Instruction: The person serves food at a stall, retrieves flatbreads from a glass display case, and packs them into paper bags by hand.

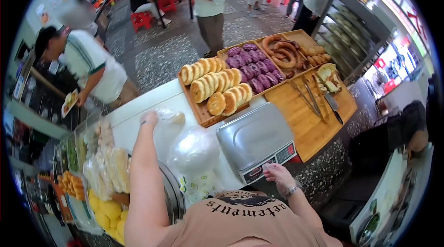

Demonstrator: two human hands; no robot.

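Observation:
My left hand (150,118), in a thin clear glove, reaches out over the white counter. Its fingers are closed at the edge of a clear plastic bag (172,116) that has something pale yellow inside. My right hand (280,178), gloved too, is near the front edge of the metal scale (254,136), beside its keypad. Those fingers are curled together, and whether they pinch anything is too small to tell. Between my arms lies a puffed clear plastic bag pile (194,149), with a green-printed bag (201,187) below it.
A wooden tray (203,120) carries round golden cakes, purple buns and coiled sausages. Tongs (311,99) and a knife (334,107) lie on a cutting board (296,129). Yellow buns (108,212) and bagged flat breads (108,170) are at left. A person (95,60) with a plate stands across the counter.

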